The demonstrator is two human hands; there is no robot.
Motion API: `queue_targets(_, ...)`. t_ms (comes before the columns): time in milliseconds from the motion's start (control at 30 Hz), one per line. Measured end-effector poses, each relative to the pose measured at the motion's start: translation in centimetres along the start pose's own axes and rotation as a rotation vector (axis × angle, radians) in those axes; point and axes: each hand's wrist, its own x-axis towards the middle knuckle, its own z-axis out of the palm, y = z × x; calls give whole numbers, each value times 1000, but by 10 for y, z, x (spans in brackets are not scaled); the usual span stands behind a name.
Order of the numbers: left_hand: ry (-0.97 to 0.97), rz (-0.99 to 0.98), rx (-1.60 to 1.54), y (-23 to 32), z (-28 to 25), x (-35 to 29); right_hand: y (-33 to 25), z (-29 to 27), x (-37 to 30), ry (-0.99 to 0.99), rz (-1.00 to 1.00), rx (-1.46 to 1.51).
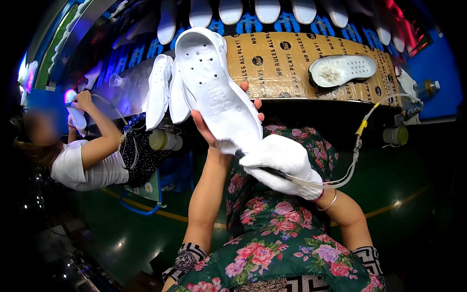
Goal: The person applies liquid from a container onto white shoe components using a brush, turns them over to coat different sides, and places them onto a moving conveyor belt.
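Tilting a white shoe sole (214,87) up above the counter's (292,63) near edge, my bare left hand (214,129) is cupping it underneath, so my gloved right hand (282,163), closed around a hose-fed tool (265,170), is reaching its heel.

Open bench strip (292,63) between leaning white soles (160,90) and glue-smeared sole (343,70).

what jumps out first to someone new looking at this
At centre, the bare left hand holds up a white shoe sole, while the white-gloved right hand presses a hose-fed tool to its heel. Behind, a tape-wrapped bench carries another sole; at the far left, a co-worker handles one too.
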Motion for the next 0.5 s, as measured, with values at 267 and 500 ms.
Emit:
queue_targets(267,109,61,63,23,18,20,13,8,10,51,-59,-4)
queue_targets(500,42,-81,68,32,24,30,9,1,7,137,233,201)
